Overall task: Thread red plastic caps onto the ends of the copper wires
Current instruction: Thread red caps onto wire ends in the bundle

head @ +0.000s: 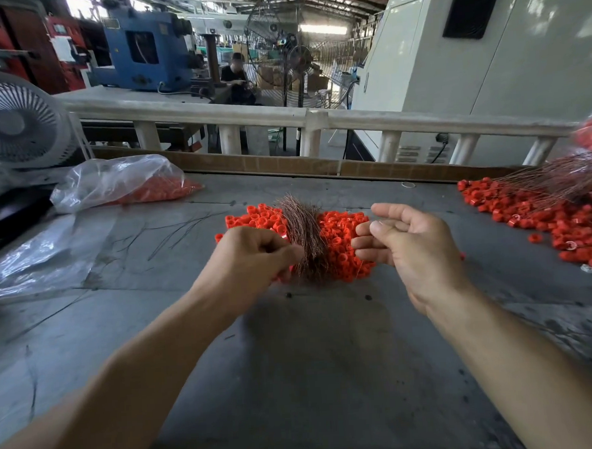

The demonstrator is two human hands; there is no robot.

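Note:
A heap of red plastic caps (339, 225) lies on the grey table at the middle. Across it rests a bundle of thin copper wires (301, 224), fanned out towards the far side. My left hand (251, 254) pinches the bundle's near part between thumb and fingers. My right hand (412, 239) hovers just right of the heap with its fingers loosely curled; a single thin copper wire (366, 258) seems to run from its fingertips, too fine to be sure.
More red caps with wires attached (561, 210) pile up at the right edge. A clear bag of caps (121, 185) and a crumpled empty bag (35, 258) lie on the left. A grey fan (11, 122) stands far left. A cardboard strip (284, 165) borders the table's far edge.

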